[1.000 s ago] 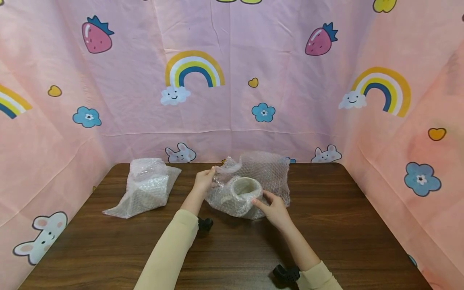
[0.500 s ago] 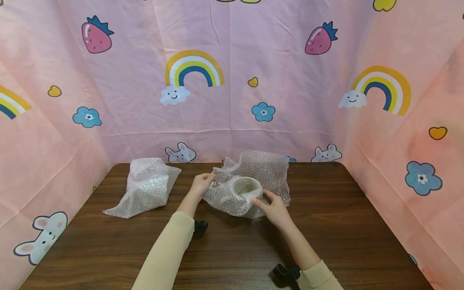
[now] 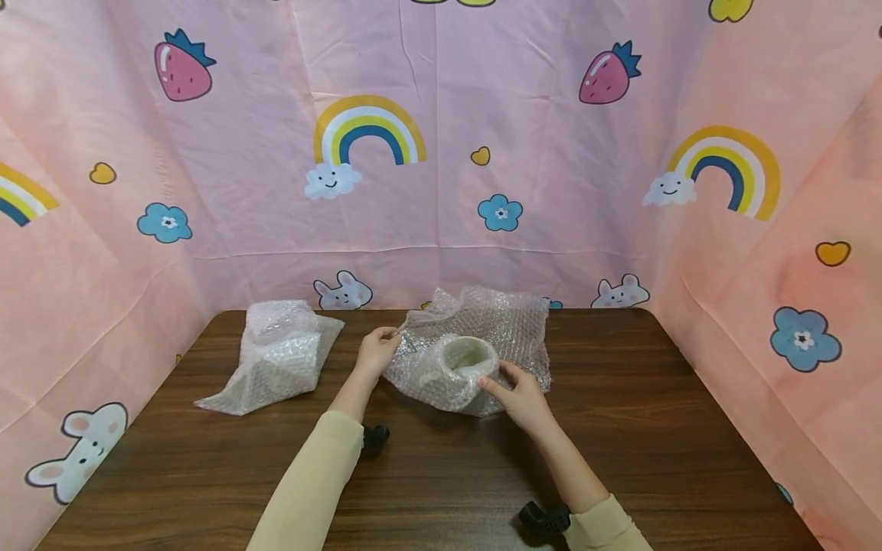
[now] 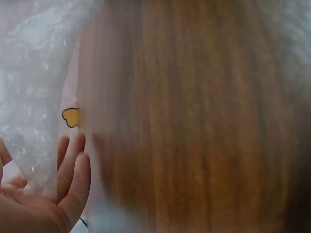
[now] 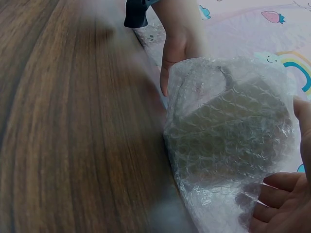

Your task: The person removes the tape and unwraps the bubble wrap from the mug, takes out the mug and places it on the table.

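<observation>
A pale, round-mouthed cup-like vessel [image 3: 468, 352] sits at the middle of the table, its sides covered in bubble wrap [image 3: 510, 321]. My left hand [image 3: 377, 352] pinches the wrap's left edge between thumb and fingers; the left wrist view shows the sheet's corner [image 4: 36, 160] in that hand. On the vessel's right side my right hand [image 3: 527, 398] holds it through the wrap, thumb at the rim and fingers behind. Through the plastic in the right wrist view, the vessel's body [image 5: 233, 131] looks dull and greenish. The loose sheet spreads out behind it.
Another bubble-wrapped bundle [image 3: 282, 352] lies at the left of the dark wooden table [image 3: 441, 482]. A pink printed cloth [image 3: 441, 207] hangs behind the table and along both sides, close to its edges.
My left hand has moved a little left and nearer to me, drawing the wrap's left edge outward. My right hand and the vessel have stayed in place.
</observation>
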A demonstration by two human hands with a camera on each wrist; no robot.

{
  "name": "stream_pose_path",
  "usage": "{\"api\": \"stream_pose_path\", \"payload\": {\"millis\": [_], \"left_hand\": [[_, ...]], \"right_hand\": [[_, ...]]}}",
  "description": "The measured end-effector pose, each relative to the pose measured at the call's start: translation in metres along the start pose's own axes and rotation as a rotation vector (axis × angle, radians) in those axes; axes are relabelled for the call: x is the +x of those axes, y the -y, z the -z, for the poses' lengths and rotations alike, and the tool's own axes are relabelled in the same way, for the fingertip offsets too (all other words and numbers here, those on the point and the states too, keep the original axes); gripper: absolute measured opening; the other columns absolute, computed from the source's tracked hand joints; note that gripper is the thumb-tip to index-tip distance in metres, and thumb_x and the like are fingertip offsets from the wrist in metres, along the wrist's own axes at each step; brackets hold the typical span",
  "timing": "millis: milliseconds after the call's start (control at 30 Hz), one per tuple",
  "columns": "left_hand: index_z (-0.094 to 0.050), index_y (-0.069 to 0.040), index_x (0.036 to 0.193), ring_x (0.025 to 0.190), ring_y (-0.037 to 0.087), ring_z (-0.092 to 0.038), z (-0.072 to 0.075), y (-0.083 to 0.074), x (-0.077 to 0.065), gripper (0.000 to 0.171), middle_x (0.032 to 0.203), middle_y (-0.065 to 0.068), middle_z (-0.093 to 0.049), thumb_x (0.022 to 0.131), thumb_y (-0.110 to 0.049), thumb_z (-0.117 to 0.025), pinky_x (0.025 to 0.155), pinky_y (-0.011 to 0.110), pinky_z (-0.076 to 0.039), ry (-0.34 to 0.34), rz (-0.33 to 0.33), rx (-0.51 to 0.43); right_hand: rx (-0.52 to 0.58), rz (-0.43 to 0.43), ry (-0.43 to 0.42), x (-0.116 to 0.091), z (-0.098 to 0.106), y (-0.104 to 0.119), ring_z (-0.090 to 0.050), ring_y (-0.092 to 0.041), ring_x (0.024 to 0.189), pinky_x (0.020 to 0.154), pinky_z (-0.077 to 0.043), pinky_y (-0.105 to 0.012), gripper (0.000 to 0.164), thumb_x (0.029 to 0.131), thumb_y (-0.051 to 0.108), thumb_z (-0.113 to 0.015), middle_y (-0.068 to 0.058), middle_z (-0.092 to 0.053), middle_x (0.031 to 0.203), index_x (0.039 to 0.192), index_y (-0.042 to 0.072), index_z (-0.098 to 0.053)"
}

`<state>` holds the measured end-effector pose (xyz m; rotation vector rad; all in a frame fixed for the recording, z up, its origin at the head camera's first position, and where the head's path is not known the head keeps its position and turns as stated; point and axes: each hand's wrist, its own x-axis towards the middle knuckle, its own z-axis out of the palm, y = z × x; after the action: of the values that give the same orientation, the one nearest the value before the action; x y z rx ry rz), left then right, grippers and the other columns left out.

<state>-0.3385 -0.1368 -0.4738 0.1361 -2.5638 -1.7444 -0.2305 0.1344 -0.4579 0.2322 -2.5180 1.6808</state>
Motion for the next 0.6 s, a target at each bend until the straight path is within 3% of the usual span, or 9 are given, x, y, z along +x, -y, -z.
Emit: {"api": "stream_pose_path", "payload": {"millis": [333,600], "left_hand": [[-0.053,-0.003,0.133,0.103,0.032,-0.061,0.007,-0.014,-0.013,0.043,0.114,0.021,-0.064,0.092,-0.011,-0.062,0.086,0.044,-0.048,-0.089,-0.121,-0.035],[-0.067,0.0,0.113,0.102,0.025,-0.062,0.006,-0.03,-0.025,0.025,0.109,0.014,-0.068,0.09,-0.01,-0.067,0.084,0.038,-0.049,-0.156,-0.267,-0.079]], "right_hand": [[-0.009,-0.017,0.041,0.002,0.004,0.0,-0.039,-0.038,0.131,0.106,-0.031,-0.048,0.069,0.088,0.035,-0.07,-0.027,-0.044,0.139,0.137,-0.008,-0.046],[-0.044,-0.044,0.074,0.002,0.01,0.009,-0.037,-0.038,0.132,0.104,-0.032,-0.052,0.079,0.086,0.043,-0.07,-0.023,-0.043,0.142,0.145,0.002,-0.039]]}}
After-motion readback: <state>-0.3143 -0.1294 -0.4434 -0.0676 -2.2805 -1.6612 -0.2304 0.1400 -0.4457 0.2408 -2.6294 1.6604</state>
